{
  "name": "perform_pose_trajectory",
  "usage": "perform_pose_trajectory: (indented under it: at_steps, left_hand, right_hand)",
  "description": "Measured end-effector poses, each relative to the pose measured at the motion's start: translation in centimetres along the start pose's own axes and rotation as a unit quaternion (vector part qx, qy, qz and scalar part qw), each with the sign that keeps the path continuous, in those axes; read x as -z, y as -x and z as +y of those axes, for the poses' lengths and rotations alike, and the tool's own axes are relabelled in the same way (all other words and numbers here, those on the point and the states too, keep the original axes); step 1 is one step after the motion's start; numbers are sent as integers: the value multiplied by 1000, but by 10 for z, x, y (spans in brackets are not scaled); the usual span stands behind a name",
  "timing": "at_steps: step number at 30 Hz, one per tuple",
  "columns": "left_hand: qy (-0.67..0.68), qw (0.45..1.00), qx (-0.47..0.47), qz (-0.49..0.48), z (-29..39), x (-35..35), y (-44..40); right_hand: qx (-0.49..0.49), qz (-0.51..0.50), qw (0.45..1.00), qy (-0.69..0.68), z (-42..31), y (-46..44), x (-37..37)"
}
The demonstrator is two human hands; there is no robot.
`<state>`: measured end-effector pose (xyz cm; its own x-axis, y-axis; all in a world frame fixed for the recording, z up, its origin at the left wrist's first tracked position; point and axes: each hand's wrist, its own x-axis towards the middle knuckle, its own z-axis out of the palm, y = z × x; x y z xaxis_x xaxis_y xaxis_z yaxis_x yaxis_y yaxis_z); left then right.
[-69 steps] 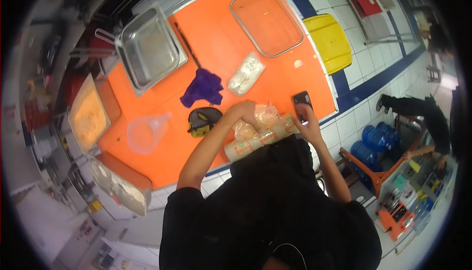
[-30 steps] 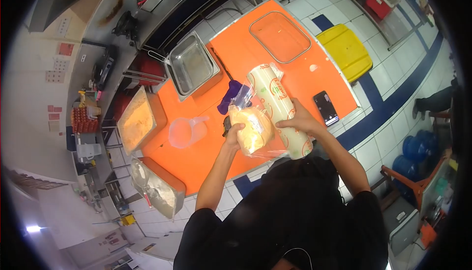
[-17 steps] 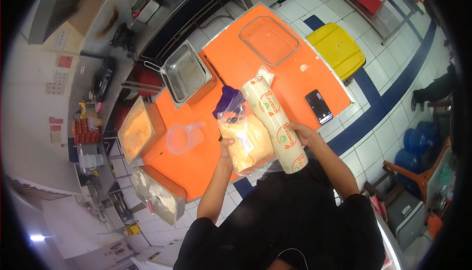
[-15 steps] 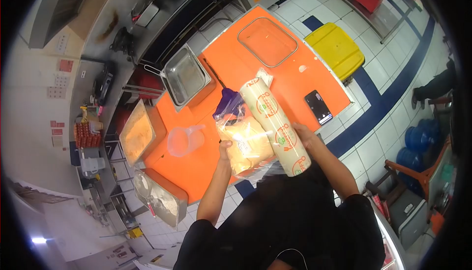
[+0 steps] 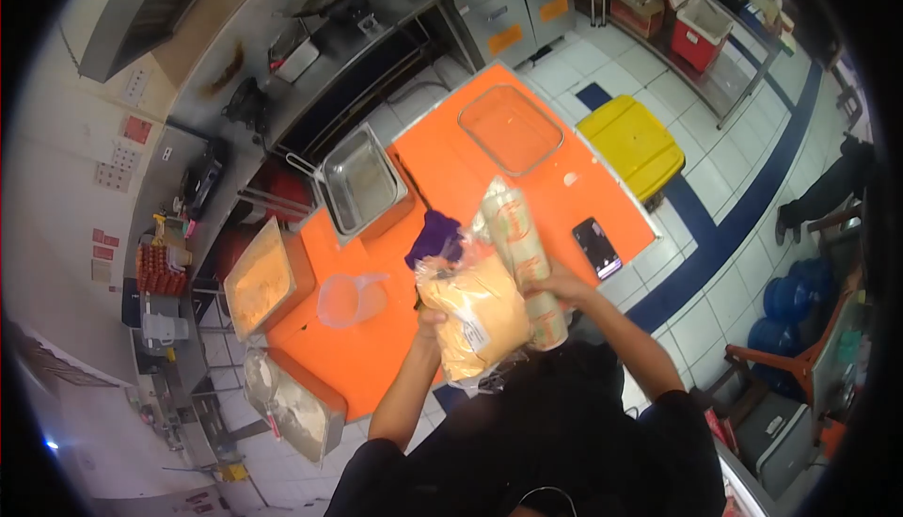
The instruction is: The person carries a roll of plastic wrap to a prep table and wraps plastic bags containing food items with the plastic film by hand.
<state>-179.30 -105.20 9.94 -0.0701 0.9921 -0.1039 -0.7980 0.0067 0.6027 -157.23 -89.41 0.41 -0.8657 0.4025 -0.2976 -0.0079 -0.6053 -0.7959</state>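
Observation:
My left hand (image 5: pixel 431 321) is closed on the left side of a clear plastic bag (image 5: pixel 478 315) of pale yellow powder with a white label. My right hand (image 5: pixel 557 284) grips a long printed roll (image 5: pixel 523 258), held beside the bag above the table's near edge. Just beyond the bag lies a purple cloth (image 5: pixel 435 238) on the orange table (image 5: pixel 433 164). A crumpled clear plastic package (image 5: pixel 491 195) shows behind the roll's far end. To the right, a phone (image 5: pixel 596 246) with a lit screen rests on the table.
A clear jug (image 5: pixel 350 300) stands left of the bag. Along the left are a steel pan (image 5: pixel 362 188), a tray of orange powder (image 5: pixel 261 280) and a tray of white flour (image 5: pixel 293 410). A wire-rimmed tray (image 5: pixel 511 129) lies far back, near a yellow lid (image 5: pixel 630 147). A person's legs (image 5: pixel 818 192) show at right.
Both hands have lifted the powder bag and the roll off the table. My right hand has let go of the phone. The view has tilted up toward the far counters.

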Motion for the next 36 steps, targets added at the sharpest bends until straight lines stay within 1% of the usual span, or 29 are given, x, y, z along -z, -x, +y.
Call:
perform_pose_trajectory:
  at_steps: [1, 2, 4, 5, 6, 7, 8, 10, 11, 12, 13, 14, 16, 18, 20, 21, 22, 23, 24, 25, 26, 27, 28, 29, 30, 32, 33, 35, 36]
  left_hand:
    - [-4, 999, -30, -32, -10, 13, -12]
    - [-5, 999, -33, -43, -16, 19, -23]
    - [53, 994, 92, 22, -30, 28, -33]
    - [12, 997, 64, 42, -40, 34, -36]
    - [15, 997, 67, 48, -48, 49, -37]
    - [15, 993, 103, 63, -56, 67, -41]
    - [14, 987, 142, 79, -64, 80, -41]
    - [11, 984, 154, 84, -71, 89, -40]
    - [22, 984, 150, 89, -75, 94, -39]
    - [35, 985, 144, 94, -80, 98, -40]
    - [65, 981, 156, 92, -86, 102, -40]
    - [73, 980, 161, 94, -94, 105, -38]
    - [68, 977, 167, 111, -104, 98, -37]
    - [66, 981, 135, 122, -123, 88, -38]
    - [29, 985, 91, 142, -142, 89, -46]
    - [69, 987, 108, 92, -155, 102, -54]
    - [81, 987, 101, 93, -164, 103, -61]
    - [70, 984, 125, 102, -172, 101, -70]
    - [58, 981, 149, 109, -182, 97, -74]
    - [55, 983, 145, 99, -191, 91, -82]
    - [62, 984, 142, 92, -192, 82, -88]
    - [66, 977, 162, 119, -192, 71, -89]
    - [68, 971, 179, 143, -193, 67, -93]
    - [25, 978, 153, 139, -202, 76, -97]
    - [27, 978, 150, 141, -200, 72, -93]
    - [-10, 960, 219, 174, -191, 66, -94]
    - [-13, 962, 213, 170, -195, 70, -94]
    - [-10, 972, 145, 187, -211, 81, -98]
    - [-34, 957, 187, 218, -208, 81, -94]
  right_hand:
    - [0, 55, 998, 12, 5, -6, -7]
    - [9, 58, 998, 18, 22, -16, -2]
    - [-9, 36, 998, 52, 53, -34, 5]
    - [-13, 38, 998, 50, 59, -35, 7]
    - [-56, 0, 998, 12, 57, -34, 2]
    - [-98, -38, 994, -26, 57, -30, 0]
    - [-105, -36, 993, -31, 70, -25, -1]
    - [-72, 34, 996, -34, 95, -23, -4]
    - [-73, 42, 996, -40, 104, -22, 1]
    - [-122, 42, 986, 110, 102, -21, 5]
    - [-172, 37, 950, 257, 102, -18, 10]
    - [-181, 40, 949, 255, 101, -14, 16]
    - [-42, -5, 969, 244, 97, -9, 36]
    - [15, -16, 980, 199, 85, 2, 64]
    - [-37, 28, 998, 40, 54, 33, 77]
    - [-49, 27, 997, 48, 32, 43, 69]
    - [-20, 53, 996, 69, 9, 48, 56]
    - [11, 79, 993, 91, -4, 47, 46]
    - [5, 77, 992, 101, 6, 39, 44]
    - [68, 128, 948, 284, 22, 22, 48]
    - [129, 176, 864, 454, 30, 14, 52]
    - [123, 179, 862, 459, 28, 17, 47]
    - [87, 191, 874, 438, 19, 16, 43]
    - [52, 200, 886, 416, 9, 12, 40]
    - [51, 197, 886, 418, 11, 14, 41]
    - [24, 198, 864, 462, 15, 15, 42]
    - [31, 198, 862, 465, 19, 15, 40]
    - [66, 231, 848, 472, 21, 11, 40]
    - [55, 219, 861, 455, 17, 10, 36]
